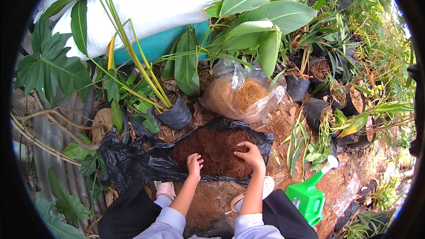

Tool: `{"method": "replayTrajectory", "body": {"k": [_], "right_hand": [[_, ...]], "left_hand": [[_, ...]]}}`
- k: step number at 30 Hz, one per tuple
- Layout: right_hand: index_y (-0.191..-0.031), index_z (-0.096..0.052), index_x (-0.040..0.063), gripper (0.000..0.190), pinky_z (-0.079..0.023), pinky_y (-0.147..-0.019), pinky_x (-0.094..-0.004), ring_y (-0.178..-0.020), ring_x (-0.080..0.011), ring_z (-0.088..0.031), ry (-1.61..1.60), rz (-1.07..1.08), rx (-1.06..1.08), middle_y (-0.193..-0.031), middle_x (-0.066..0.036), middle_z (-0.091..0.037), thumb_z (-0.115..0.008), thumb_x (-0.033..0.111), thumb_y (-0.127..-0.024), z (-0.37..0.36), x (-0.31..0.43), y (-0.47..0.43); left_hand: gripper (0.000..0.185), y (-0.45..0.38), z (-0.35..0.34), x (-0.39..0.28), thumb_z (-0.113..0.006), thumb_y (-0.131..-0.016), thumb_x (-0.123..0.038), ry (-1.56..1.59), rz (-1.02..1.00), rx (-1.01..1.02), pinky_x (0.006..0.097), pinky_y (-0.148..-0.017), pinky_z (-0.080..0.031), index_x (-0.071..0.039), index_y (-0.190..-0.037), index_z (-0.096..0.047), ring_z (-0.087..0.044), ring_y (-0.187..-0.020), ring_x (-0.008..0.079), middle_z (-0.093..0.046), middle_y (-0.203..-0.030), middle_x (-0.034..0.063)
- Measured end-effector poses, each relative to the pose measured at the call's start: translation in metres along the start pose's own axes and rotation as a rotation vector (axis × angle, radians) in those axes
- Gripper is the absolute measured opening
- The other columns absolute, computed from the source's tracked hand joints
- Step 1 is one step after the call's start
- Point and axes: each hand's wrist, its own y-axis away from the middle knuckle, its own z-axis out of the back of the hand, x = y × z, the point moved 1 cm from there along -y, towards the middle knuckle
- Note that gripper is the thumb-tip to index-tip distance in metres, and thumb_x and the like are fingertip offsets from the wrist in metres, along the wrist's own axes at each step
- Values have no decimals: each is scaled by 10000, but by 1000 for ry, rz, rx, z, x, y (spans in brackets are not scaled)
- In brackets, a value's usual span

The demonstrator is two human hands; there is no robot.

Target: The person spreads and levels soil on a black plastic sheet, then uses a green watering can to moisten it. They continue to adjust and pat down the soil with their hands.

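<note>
A black plastic bag [132,164] lies spread on the ground, with a heap of dark brown fibrous potting material [212,152] on it. Over the heap's left front part is my left hand [195,165], fingers apart and holding nothing. My right hand [249,153] is at the heap's right side, thumb and fingers spread, with nothing seen between them. Just behind the heap sits a clear plastic bag [262,106] of light brown coconut-like fibre [249,94].
A green watering can [305,199] with a white rose stands at the right. Potted plants in black grow bags [176,114] line the back and right. White sacks [149,10] lie behind. Cut variegated plants [295,146] rest on the soil. Grey corrugated sheeting [51,132] is at left.
</note>
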Motion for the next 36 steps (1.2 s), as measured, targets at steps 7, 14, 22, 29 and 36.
{"method": "replayTrajectory", "body": {"k": [7,14,22,29,36], "right_hand": [[-928,-648,11,275,-474,-709,-259,-751,-101,-572,5,92,-31,-795,-15,-641,-787,51,-695,7,17,8],[-984,-642,21,331,-472,-750,-281,-816,-125,-586,83,84,-92,-890,-55,-656,-795,66,-693,12,27,15],[-1066,-642,51,387,-481,-809,-315,-933,-187,-619,-61,56,48,-1001,-107,-673,-792,85,-711,16,30,14],[-1122,-617,53,373,-455,-893,-340,-996,-235,-612,-163,127,117,-1061,-142,-662,-730,41,-767,12,15,8],[-1141,-616,44,396,-479,-854,-339,-996,-246,-622,10,114,15,-1140,-168,-640,-723,29,-760,8,16,10]], "left_hand": [[286,1,11,11,-469,-928,-245,25,14,-10,299,-674,-435,-104,-1172,-519,-602,-779,135,-620,-1049,38],[272,4,2,9,-491,-923,-222,16,13,19,285,-662,-436,-103,-1166,-516,-604,-762,127,-623,-1022,30],[282,6,1,5,-471,-934,-205,5,16,22,268,-666,-454,-94,-1190,-509,-618,-785,125,-627,-1026,31],[278,8,1,4,-471,-948,-218,-19,22,24,270,-661,-465,-89,-1191,-506,-623,-786,133,-629,-1031,35],[283,8,-1,6,-490,-936,-204,-6,20,43,260,-641,-469,-91,-1195,-507,-630,-786,137,-636,-1027,40]]}}
